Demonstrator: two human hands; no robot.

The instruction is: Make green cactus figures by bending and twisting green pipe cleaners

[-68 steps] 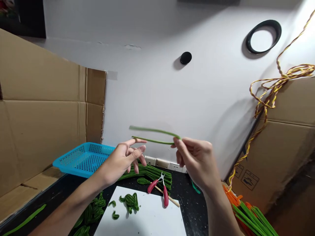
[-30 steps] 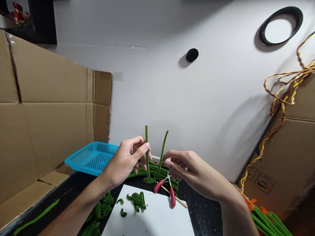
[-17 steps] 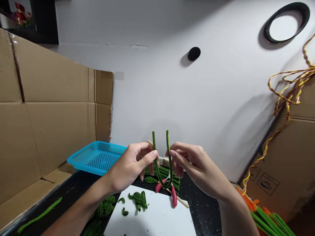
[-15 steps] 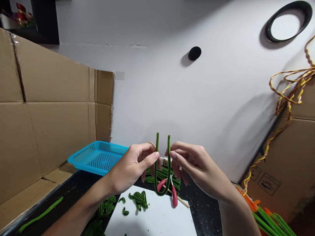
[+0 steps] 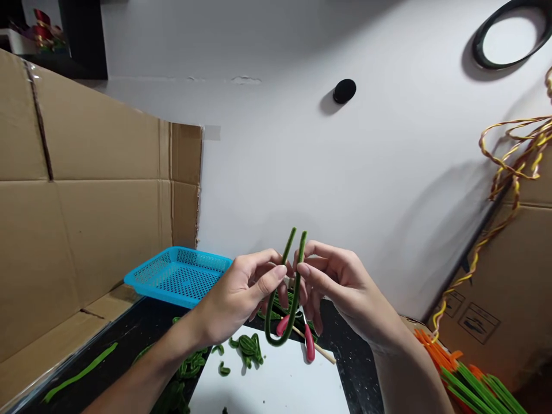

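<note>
A green pipe cleaner (image 5: pixel 276 343), bent into a U with both tips pointing up, is held above the white board (image 5: pixel 267 385). My left hand (image 5: pixel 254 284) pinches its left arm between thumb and fingers. The right arm of the U is pinched by my right hand (image 5: pixel 332 276), close beside the left. Behind and below the loop lie pliers or scissors with red handles (image 5: pixel 309 343) and a thin wooden stick (image 5: pixel 324 352). Small curled green pieces (image 5: pixel 249 348) rest on the board. Partly hidden by my fingers, more straight green pipe cleaners lie behind.
A blue perforated basket (image 5: pixel 181 299) stands at the back left near a cardboard panel (image 5: pixel 103 149). More coiled green pieces (image 5: pixel 190 365) and one light green strip (image 5: pixel 80 372) lie on the black table. Orange and green stems (image 5: pixel 478 382) and twisted yellow-brown cord (image 5: pixel 474 253) are at right.
My hands have come closer together, narrowing the U. Its left arm now leans to the right, and the tips sit nearer each other. The view has shifted slightly.
</note>
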